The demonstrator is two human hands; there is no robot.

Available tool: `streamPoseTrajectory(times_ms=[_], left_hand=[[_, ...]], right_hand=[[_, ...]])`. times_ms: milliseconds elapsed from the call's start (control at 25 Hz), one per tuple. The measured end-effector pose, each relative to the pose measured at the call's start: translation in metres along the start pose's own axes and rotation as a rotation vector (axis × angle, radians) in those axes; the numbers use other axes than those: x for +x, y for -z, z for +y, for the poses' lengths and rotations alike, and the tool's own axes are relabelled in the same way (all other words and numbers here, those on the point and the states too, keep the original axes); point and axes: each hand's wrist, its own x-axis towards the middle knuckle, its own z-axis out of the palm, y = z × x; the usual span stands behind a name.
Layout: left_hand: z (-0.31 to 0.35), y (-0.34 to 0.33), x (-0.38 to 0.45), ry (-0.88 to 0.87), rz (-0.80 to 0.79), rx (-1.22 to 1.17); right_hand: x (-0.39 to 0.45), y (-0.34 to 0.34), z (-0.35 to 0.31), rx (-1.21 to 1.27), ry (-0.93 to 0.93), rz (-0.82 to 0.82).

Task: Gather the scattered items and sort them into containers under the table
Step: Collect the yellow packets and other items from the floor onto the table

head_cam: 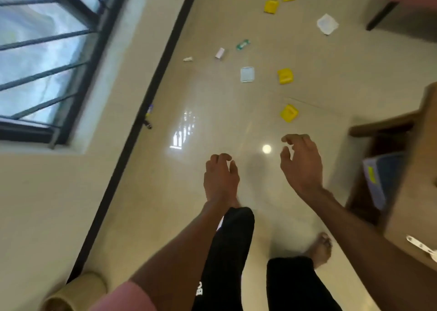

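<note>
Several yellow packets lie scattered on the glossy tiled floor; the nearest yellow packet [289,113] is ahead of my right hand, another yellow packet [285,75] lies beyond it. A pale square lid [247,74], a white square container [327,24], a green sachet [243,44], a small white box [220,53] and a crumpled white scrap [188,59] lie farther out. My left hand [221,177] and my right hand [301,161] hang over the floor, fingers loosely curled, holding nothing.
A wooden table [416,145] stands at the right with a blue bin [383,180] under it. A wall with a barred window [45,57] runs along the left, small objects [148,117] at its dark skirting. A beige slipper [75,294] sits bottom left. My bare feet stand below.
</note>
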Motion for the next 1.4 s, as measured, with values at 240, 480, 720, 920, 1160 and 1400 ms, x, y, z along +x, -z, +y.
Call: streamPoseTrajectory(times_ms=[240, 480, 720, 920, 1160, 1400], left_hand=[[-0.107, 0.090, 0.075, 0.205, 0.069, -0.017], [-0.173, 0.114, 0.135, 0.302, 0.003, 0.034], [-0.240, 0.078, 0.222, 0.351, 0.003, 0.026], [-0.297, 0.035, 0.298, 0.342, -0.044, 0.035], [-0.346, -0.006, 0.374, 0.324, -0.033, 0.029], [-0.449, -0.069, 0.479, 0.357, -0.015, 0.050]], right_hand=[[0.058, -0.088, -0.129, 0.016, 0.134, -0.197], [0.113, -0.157, -0.189, -0.038, 0.360, -0.392], [0.185, -0.267, -0.210, -0.128, 0.548, -0.492], [0.226, -0.368, -0.214, -0.201, 0.654, -0.583], [0.265, -0.471, -0.212, -0.276, 0.750, -0.596], [0.303, -0.659, -0.207, -0.528, 0.886, -0.686]])
